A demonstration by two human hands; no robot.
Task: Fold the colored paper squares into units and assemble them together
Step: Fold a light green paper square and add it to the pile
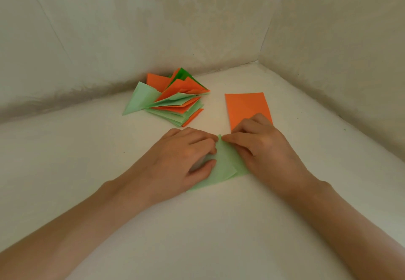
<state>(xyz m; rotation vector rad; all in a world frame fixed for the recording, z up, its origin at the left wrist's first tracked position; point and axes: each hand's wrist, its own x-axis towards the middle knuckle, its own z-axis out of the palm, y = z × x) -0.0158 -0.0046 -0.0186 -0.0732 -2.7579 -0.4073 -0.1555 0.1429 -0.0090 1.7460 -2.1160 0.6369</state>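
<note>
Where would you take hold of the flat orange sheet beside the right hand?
The orange sheet lies flat on the white surface, so only an edge can be lifted, and the right hand covers its near edge. Probably pinch its far left corner, coming from the left.

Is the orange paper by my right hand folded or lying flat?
Flat. The orange paper lies spread on the white surface with no flap raised; its near corner is hidden under the right hand.

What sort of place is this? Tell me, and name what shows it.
Probably a makeshift craft corner: a white surface boxed in by pale walls, a pile of folded orange and green paper units, and a flat orange sheet.
</note>
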